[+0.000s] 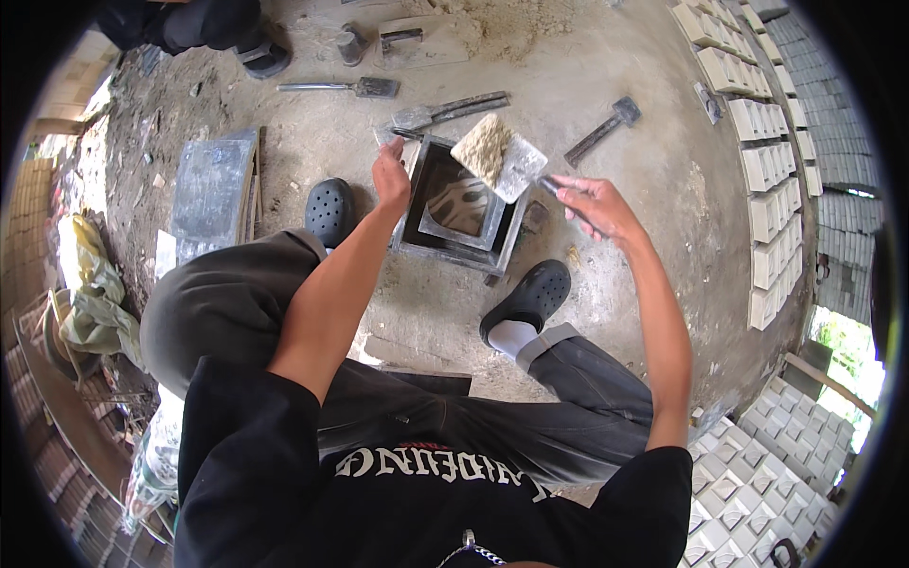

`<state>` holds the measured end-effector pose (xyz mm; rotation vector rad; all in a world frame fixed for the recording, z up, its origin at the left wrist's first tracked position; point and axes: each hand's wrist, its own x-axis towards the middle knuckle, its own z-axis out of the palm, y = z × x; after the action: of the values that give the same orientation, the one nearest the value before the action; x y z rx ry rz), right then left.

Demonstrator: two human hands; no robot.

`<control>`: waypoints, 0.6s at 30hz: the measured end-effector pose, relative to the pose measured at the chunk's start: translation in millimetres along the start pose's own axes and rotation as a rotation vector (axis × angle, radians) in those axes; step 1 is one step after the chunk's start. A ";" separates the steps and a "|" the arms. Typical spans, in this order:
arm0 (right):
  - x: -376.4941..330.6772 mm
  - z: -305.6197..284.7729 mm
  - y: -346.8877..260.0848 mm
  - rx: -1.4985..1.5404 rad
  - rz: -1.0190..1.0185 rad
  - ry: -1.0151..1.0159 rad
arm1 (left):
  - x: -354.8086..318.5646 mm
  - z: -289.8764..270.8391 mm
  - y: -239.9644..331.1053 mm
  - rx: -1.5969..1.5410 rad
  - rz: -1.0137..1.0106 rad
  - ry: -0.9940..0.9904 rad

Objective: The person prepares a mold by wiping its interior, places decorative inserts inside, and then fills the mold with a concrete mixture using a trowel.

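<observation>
My right hand [601,206] pinches the handle of a flat, square-bladed trowel [524,168]. A heap of pale, damp-looking sandy mix [485,150] lies on its blade, above the far right part of a square mold frame [450,248]. Inside the frame sits a raised-pattern insert [458,204], partly hidden by the trowel. Beside the frame's far left corner is my left hand [391,176], fingers stretched out and holding nothing; whether it touches the frame I cannot tell. The frame rests on the floor between my feet.
A second trowel [377,87], long flat tools [459,109] and a mallet [606,129] lie on the floor beyond. Stacked boards [214,185] stand at left. Rows of cast blocks [757,123] line the right. Another person's legs [213,24] show at the far left.
</observation>
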<state>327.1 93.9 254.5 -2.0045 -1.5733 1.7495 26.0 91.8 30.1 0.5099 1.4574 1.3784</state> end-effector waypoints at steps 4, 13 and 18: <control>-11.0 25.1 12.8 -0.075 0.041 -0.102 | -17.9 -2.2 2.6 -0.040 -0.055 -0.115; 2.2 62.7 -0.8 -0.233 0.023 -0.135 | -30.2 -15.2 -17.3 0.004 -0.027 -0.224; 12.2 63.7 -10.7 -0.280 0.044 -0.143 | -30.6 -16.7 -22.7 0.105 0.034 -0.236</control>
<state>270.1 72.9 229.6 -2.0851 -1.9292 1.8130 30.9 52.3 17.9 0.7421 1.3379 1.2268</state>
